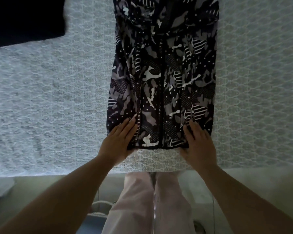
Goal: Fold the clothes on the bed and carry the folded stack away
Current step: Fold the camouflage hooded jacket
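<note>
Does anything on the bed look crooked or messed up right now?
Nothing stands out. The jacket lies flat and straight on the bed, zipper centred, with both hands at its hem. A dark garment sits apart at the far left.

Bare bed cover (pixel 41 107) lies open to the left and right of the camouflage jacket (pixel 162 73) — wide passage on both sides. A dark garment (pixel 24 19) occupies the far corner left of the jacket, well apart. A narrow strip of cover runs between the jacket's hem and the bed edge — both hands sit there.
</note>
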Demonstrator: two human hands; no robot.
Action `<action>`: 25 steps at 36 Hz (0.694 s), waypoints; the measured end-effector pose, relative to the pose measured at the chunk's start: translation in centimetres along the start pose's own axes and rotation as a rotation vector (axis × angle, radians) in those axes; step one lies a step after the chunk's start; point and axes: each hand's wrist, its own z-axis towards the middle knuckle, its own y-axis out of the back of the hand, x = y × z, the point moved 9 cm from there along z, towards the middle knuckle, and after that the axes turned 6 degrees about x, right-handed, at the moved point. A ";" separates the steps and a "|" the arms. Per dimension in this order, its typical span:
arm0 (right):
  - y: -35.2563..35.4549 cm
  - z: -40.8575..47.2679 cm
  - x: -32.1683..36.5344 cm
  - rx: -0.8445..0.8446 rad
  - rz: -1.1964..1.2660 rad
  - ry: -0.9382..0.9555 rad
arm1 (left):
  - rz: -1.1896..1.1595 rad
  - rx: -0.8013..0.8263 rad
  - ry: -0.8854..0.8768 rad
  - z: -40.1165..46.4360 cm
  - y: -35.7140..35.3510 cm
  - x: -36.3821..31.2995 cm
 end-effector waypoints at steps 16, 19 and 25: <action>4.2 3.1 -1.7 0.074 0.031 0.067 | 0.127 -0.067 0.052 1.9 7.6 0.1; 5.0 2.9 -2.0 0.176 0.027 0.054 | 0.030 0.033 0.156 1.7 8.0 1.1; 5.5 0.4 -0.7 0.542 0.037 0.014 | -0.193 0.428 0.208 -0.6 8.1 0.3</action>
